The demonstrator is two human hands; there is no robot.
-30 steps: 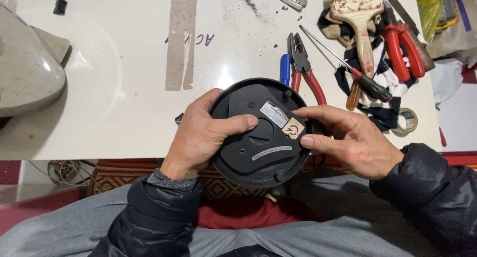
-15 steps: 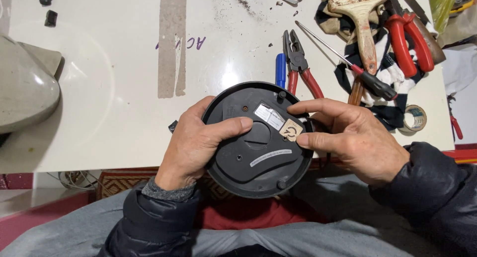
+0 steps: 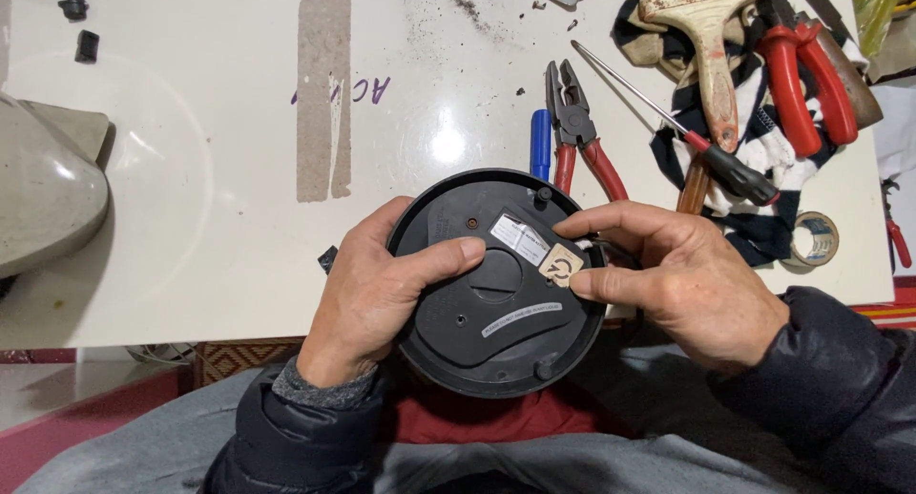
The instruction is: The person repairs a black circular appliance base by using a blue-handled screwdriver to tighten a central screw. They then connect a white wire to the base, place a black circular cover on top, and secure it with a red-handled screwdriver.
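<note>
- We hold a round black plastic appliance base, underside up, over our lap at the near edge of the white tabletop.
- Left hand: wrapped around the base's left rim, thumb laid across the underside towards the centre recess. It is closed on the base and carries its weight.
- Right hand: thumb and forefinger pinched at the right rim, just beside a small tan square sticker. Something dark and thin shows at the rim between the fingers; we cannot tell whether it is a cord or part of the housing.
- A white rectangular label and a curved strip label sit on the underside. Screw points show near the top and bottom rim.
- Step in hand, as we judge it: inspecting or working at the right edge of the underside, no tool taken up.
- Next move, as we judge it, calls for a steady left grip while the right fingers work the rim; a tool would have to come from the tabletop.
- Within reach beyond the base: red-handled pliers, a long-shafted screwdriver with a black and red handle, a blue pen-like object.
- Farther right: a worn paintbrush, red-handled cutters, a striped cloth, a roll of tape.
</note>
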